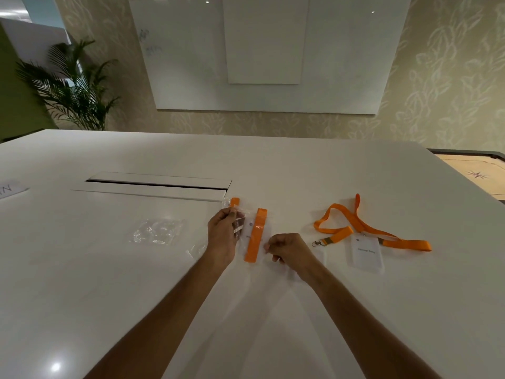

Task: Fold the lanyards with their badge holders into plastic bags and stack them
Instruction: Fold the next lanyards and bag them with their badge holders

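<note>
Working on a wide glossy white table [273,310]; slick top, so thin plastic could skid when pushed. Loose orange fabric lanyard with clear badge holder [366,236] lies sprawled right of the hands, well apart, unfolded, not yet bagged; its trailing strap could snag or drag if grabbed by one end. Crumpled clear empty plastic bags [158,231] sit left of the hands, hard to see on white, easy to pick two at once. Folded orange lanyard in a clear plastic bag [255,235] lies flat between the hands. Left hand [222,233] curled narrow, pinching the top edge of a second bagged orange piece [236,209] by the flap. Right hand [289,248] closed to a narrow pinch at the middle bag's right edge; whether it actually grips plastic, cannot tell. Risks, judged: flap sticks crooked, folded strap springs open inside, bag slides off any stack.
</note>
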A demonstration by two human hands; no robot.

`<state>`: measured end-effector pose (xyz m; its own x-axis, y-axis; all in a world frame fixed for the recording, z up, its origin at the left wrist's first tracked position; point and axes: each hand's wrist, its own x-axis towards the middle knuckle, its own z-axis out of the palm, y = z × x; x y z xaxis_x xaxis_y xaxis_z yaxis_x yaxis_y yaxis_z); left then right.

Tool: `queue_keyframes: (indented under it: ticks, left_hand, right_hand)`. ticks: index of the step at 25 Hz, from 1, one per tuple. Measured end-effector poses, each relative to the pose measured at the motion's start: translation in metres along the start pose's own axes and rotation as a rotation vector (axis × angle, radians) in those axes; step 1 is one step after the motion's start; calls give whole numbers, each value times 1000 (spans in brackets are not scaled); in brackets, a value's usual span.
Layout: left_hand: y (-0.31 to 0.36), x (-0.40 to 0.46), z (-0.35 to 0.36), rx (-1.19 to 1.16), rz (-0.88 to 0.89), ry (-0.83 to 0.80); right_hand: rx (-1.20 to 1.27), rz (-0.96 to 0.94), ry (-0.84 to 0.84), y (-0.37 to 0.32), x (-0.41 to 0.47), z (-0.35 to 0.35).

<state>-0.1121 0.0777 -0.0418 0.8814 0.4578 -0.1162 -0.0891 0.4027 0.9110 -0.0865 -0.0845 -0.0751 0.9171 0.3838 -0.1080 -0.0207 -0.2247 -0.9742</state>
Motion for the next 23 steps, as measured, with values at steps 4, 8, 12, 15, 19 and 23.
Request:
queue_keyframes:
  ticks: [4,8,12,15,19,23]
  left_hand:
    - [3,6,-11,65,31,21]
    - [6,18,-29,176,88,68]
    - [-1,29,-47,410,200,127]
    - [-3,29,-52,534,277,118]
    - [-1,38,-56,652,346,105]
    - [-3,45,-55,712,375,103]
  right_hand:
    - [-40,-28,37,-5,8,3]
    - [-110,-2,72,-6,22,5]
    - [-125,44,135,-12,43,-1]
    - [-138,110,184,-17,67,-7]
    - [-173,283,227,-22,98,-11]
    - [-272,330,183,-18,120,-14]
